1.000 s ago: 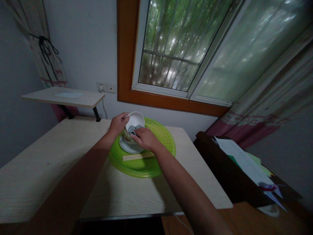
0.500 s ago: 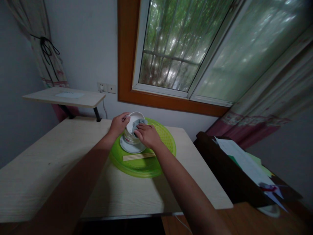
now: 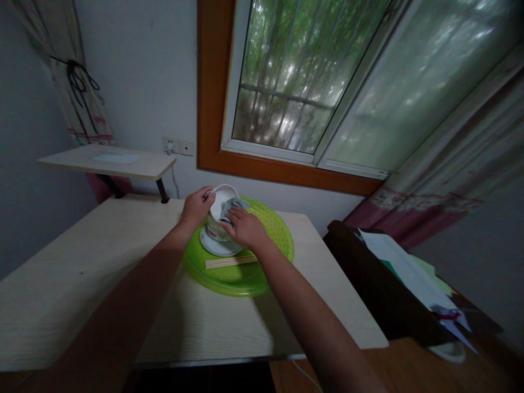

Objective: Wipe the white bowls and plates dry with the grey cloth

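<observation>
A round green tray (image 3: 270, 256) lies on the pale wooden table (image 3: 82, 273). On it rest a white saucer (image 3: 216, 248), a cup (image 3: 213, 229) and a pair of chopsticks (image 3: 229, 262). My left hand (image 3: 197, 206) grips the rim of a small white bowl (image 3: 221, 197), which is tilted above the cup. My right hand (image 3: 244, 228) is closed on a grey cloth (image 3: 231, 205) and presses it into the bowl's opening.
A small shelf (image 3: 110, 161) juts from the wall at the left, with wall sockets (image 3: 178, 146) beside it. A dark cabinet (image 3: 393, 305) with papers (image 3: 405, 273) on top stands right of the table. A window and curtains lie behind.
My right hand has brought the grey cloth from the cup up into the bowl. The left hand keeps the bowl tilted in nearly the same place.
</observation>
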Motion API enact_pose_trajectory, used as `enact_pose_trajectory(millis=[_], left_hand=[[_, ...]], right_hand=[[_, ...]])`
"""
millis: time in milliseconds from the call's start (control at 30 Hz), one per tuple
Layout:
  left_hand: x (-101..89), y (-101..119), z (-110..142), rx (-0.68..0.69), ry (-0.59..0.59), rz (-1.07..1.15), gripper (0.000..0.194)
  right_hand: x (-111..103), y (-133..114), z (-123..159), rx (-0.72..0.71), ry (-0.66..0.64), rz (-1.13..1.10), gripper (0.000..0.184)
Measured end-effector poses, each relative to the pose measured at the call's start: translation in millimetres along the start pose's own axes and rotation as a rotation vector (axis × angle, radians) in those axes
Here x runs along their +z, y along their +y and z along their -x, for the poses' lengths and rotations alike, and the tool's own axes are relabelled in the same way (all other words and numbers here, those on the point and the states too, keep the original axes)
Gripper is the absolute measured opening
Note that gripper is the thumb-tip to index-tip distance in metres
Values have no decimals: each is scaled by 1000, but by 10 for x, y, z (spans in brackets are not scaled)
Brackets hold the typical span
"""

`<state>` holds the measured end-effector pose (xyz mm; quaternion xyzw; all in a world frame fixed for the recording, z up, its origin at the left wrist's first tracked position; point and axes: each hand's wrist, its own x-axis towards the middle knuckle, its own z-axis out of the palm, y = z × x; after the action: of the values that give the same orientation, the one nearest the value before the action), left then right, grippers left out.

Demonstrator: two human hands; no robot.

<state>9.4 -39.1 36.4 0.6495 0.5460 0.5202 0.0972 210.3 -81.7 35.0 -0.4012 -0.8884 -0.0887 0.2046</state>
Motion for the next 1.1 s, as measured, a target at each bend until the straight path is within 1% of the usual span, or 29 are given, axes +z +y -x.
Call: enact_pose_trajectory(millis=[100, 200, 333, 433, 533, 633, 767, 833, 933, 1000, 1100], left_hand=[[-10, 10, 6, 2, 13, -33, 42], [-12, 12, 15, 32, -1, -54, 41], [-7, 5, 19, 75, -12, -60, 41], [-3, 4, 19, 81, -3, -63, 41], [1, 12, 22, 104, -21, -60, 41], [6, 16, 24, 104, -30, -62, 40], [19, -6, 19, 88, -45, -32, 41], [31, -23, 16, 104, -83, 13, 41], [48, -40, 15, 117, -151, 100, 43], [54, -45, 16, 108, -183, 149, 44], [54, -47, 17, 95, -210, 195, 45]], right_hand=[[-21, -5, 12, -18, -44, -109, 51], [-36, -1, 25, -43, -86, -251, 49], [-5, 25, 31, -65, -78, -507, 50], [44, 61, 26, -22, -67, -703, 52], [79, 102, 18, 67, -95, -770, 57], [80, 129, 9, 117, -107, -671, 60], [49, 132, -9, 92, -71, -438, 57], [32, 123, -16, 79, -49, -303, 52], [8, 98, -19, 100, 11, -143, 44], [-9, 79, -16, 90, 50, -78, 41], [-24, 54, -9, 35, 87, -11, 38]])
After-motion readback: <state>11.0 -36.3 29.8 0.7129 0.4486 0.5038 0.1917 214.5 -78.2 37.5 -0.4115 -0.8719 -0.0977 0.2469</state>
